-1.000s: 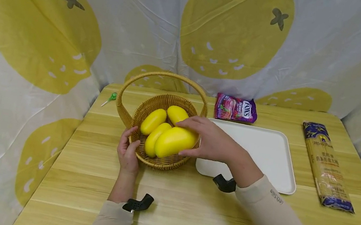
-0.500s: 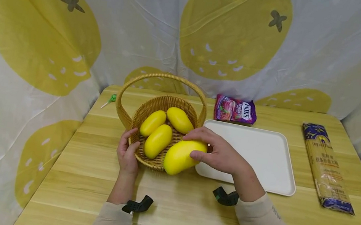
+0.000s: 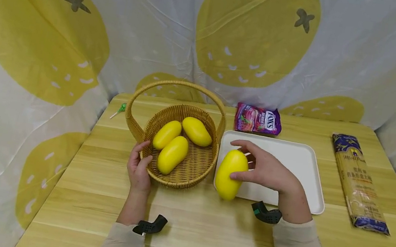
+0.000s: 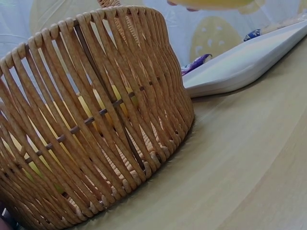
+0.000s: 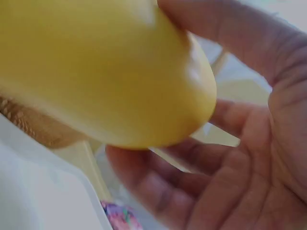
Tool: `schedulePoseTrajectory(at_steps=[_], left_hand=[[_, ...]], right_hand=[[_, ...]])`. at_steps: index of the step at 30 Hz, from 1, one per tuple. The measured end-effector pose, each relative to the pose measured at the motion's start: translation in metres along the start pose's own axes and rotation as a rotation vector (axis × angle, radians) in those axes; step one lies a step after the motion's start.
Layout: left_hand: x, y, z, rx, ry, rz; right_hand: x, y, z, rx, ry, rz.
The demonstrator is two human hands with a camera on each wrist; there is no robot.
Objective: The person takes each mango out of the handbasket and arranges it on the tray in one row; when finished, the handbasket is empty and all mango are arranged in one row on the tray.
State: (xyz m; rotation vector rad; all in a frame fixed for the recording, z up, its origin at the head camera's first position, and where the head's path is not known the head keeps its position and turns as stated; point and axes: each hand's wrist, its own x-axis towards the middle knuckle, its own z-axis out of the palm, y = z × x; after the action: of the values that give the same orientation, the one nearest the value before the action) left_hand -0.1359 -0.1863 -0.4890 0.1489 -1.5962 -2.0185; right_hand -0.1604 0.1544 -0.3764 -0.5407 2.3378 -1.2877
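Observation:
In the head view my right hand [image 3: 267, 169] grips a yellow mango [image 3: 231, 174] between thumb and fingers, held up over the left end of a white tray [image 3: 290, 170]. The right wrist view shows the mango's smooth rounded end [image 5: 144, 86] with the fingertips curled against it. My left hand [image 3: 141, 170] holds the near left rim of a wicker basket [image 3: 190, 181] with a tall arched handle. Inside the basket lie three more mangoes [image 3: 172, 155]. The basket's woven side [image 4: 96, 115] fills much of the left wrist view, and yellow shows through its gaps.
Behind the tray lies a purple candy bag [image 3: 258, 119]. A long pasta packet [image 3: 360, 184] lies on the right of the wooden table [image 3: 197, 233]. Left of the basket is a green lollipop [image 3: 122, 107]. A lemon-print curtain [image 3: 151, 24] closes off the back and sides.
My right hand has lifted one mango out of the basket and carried it right, over the tray's left end, turning it more upright. The left hand stays on the basket rim.

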Motion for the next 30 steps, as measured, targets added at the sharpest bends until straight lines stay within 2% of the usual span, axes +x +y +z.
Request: schedulePoseTrajectory(at_steps=[6, 10, 14, 21, 30], left_hand=[[0.001, 0.000, -0.001, 0.004, -0.006, 0.004], [0.001, 0.000, -0.001, 0.003, -0.006, 0.006], [0.001, 0.000, -0.001, -0.013, -0.008, -0.004], [0.000, 0.000, 0.000, -0.020, -0.001, -0.018], [0.000, 0.000, 0.001, -0.013, -0.006, -0.007]], right_hand=[[0.010, 0.016, -0.012, 0.056, 0.215, 0.067], [0.021, 0.025, -0.011, 0.080, 0.295, 0.153], [0.031, 0.031, -0.005, 0.077, 0.342, 0.215], [0.044, 0.039, 0.006, 0.130, 0.398, 0.263], [0.050, 0.046, 0.015, 0.091, 0.376, 0.254]])
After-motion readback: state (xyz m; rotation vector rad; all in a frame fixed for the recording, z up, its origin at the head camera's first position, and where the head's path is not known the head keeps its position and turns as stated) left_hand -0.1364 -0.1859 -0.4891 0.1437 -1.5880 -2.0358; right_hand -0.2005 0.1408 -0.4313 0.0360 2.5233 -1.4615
